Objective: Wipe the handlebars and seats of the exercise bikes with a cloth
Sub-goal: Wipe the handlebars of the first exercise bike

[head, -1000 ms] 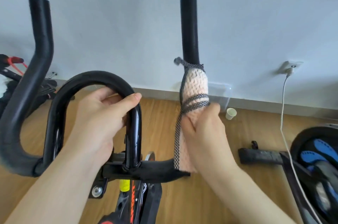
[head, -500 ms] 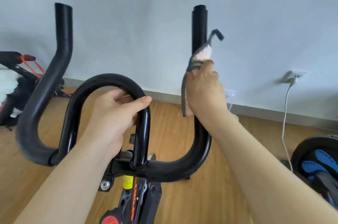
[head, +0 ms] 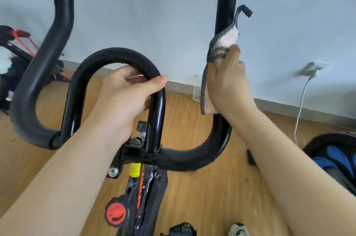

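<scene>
My right hand [head: 228,83] has dragged the cloth [head: 229,37] up from the low bend onto the upper stretch of the right handlebar post [head: 227,1], so I reckon only the tip above is left. My fingers clamp the cloth around the post, forearm angled upward. My left hand [head: 123,99] grips the centre loop [head: 115,53], steadying the bike.

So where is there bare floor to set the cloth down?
Bare wood floor right of the bike frame; also lower left, below the left bar. Crowded: red-strapped gear far left, blue-padded machine and cable right.
</scene>
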